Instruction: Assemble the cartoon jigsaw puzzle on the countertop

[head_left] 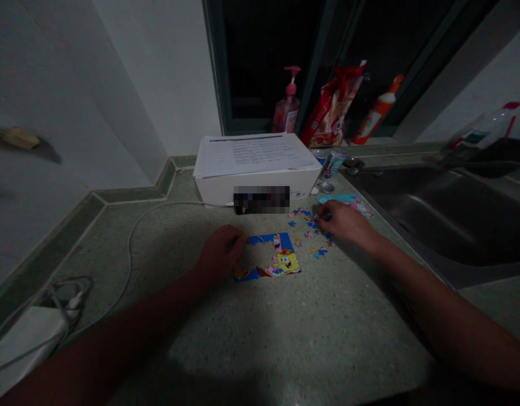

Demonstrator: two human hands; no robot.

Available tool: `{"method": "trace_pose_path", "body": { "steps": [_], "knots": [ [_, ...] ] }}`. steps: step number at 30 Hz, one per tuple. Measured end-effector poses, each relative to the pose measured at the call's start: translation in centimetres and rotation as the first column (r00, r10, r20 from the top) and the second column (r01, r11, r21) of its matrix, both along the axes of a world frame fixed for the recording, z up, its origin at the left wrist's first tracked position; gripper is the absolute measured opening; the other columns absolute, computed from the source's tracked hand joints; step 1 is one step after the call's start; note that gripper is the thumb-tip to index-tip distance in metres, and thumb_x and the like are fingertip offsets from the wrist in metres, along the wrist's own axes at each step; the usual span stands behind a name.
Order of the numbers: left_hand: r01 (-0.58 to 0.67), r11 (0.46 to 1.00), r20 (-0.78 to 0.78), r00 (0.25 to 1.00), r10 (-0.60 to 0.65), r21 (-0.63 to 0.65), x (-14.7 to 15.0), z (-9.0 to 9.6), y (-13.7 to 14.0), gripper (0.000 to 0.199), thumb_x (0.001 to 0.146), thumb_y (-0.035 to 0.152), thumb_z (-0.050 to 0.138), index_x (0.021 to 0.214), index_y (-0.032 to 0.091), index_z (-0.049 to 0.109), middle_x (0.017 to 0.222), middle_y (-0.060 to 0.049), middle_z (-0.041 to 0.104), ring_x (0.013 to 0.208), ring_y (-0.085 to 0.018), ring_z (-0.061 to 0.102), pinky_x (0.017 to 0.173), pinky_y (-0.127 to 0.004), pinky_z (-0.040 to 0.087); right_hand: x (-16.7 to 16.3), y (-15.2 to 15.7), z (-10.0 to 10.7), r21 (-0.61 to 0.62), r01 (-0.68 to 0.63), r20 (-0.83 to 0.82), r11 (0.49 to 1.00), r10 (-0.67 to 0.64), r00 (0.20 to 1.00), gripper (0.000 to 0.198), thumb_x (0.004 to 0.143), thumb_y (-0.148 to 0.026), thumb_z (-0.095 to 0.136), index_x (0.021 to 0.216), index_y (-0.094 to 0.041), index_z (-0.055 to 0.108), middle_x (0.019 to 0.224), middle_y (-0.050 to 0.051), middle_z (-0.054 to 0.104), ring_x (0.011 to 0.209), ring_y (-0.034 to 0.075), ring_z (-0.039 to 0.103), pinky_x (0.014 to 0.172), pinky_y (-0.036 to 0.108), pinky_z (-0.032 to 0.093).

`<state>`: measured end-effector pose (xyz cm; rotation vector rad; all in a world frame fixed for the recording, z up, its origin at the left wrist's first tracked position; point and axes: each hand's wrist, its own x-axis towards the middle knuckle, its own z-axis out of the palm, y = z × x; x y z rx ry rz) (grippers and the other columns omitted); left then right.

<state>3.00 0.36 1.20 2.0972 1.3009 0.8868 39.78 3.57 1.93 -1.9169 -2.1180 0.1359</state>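
Observation:
A partly joined jigsaw puzzle (287, 260) with a yellow cartoon character lies flat on the counter, with a gap in its middle and left. My left hand (223, 251) rests at its upper left edge, fingers bent and close together; what they hold, if anything, is hidden. Loose puzzle pieces (309, 234) are scattered to the right of the puzzle. Over them, my right hand (342, 220) has thumb and fingers pinched together at a puzzle piece, mostly covered by the fingertips. Behind that hand lies a light-blue picture card (361, 204), partly covered.
A white box (217, 189) with printed paper (260, 153) on top stands behind the puzzle, a blurred-out dark device (262, 200) against its front. A white cable (130, 254) curves along the left. The sink (450, 220) is at right; a small can (333, 164) stands beside the box.

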Motion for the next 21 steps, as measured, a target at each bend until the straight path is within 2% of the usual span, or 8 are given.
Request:
{"method": "trace_pose_path", "body": {
  "steps": [3,7,14,21],
  "knots": [
    [-0.002,1.000,-0.006,1.000,0.002,0.002,0.0,0.0,0.0,0.024,0.100,0.028,0.053,0.085,0.021,0.070,0.086,-0.004,0.069,0.084,-0.021,0.065,0.087,-0.038,0.055,0.1,-0.1,0.0,-0.019,-0.013,-0.111,1.000,0.010,0.994,0.014,0.088,-0.032,0.062,0.090,-0.022,0.073,0.091,0.010,0.076,0.078,0.026,0.070,0.070,0.037,0.048],
    [-0.003,1.000,0.006,1.000,0.003,-0.010,0.0,-0.1,0.1,0.024,0.100,0.030,0.053,0.086,0.021,0.071,0.087,-0.004,0.069,0.085,-0.021,0.066,0.087,-0.037,0.055,0.0,-0.1,0.6,-0.048,-0.005,-0.262,0.999,-0.008,0.965,0.012,0.087,-0.031,0.063,0.086,-0.022,0.071,0.088,0.009,0.077,0.077,0.026,0.071,0.072,0.037,0.051],
    [0.003,1.000,0.006,1.000,-0.003,0.002,-0.1,-0.1,0.0,0.024,0.100,0.029,0.053,0.086,0.021,0.071,0.089,-0.004,0.070,0.086,-0.020,0.065,0.087,-0.038,0.055,-0.6,-0.9,1.7,-0.100,-0.098,-0.500,0.990,0.035,0.865,0.014,0.088,-0.036,0.065,0.086,-0.024,0.071,0.091,0.011,0.078,0.083,0.027,0.073,0.080,0.043,0.058],
    [-0.005,1.000,-0.013,1.000,0.005,0.006,0.0,0.0,0.0,0.023,0.100,0.026,0.053,0.087,0.020,0.071,0.089,-0.005,0.071,0.086,-0.020,0.066,0.087,-0.037,0.055,-1.1,-1.4,1.4,-0.152,-0.178,-0.643,0.972,0.040,0.764,0.021,0.080,-0.041,0.071,0.091,-0.023,0.072,0.090,0.008,0.076,0.082,0.025,0.071,0.078,0.042,0.057]
  ]
}}
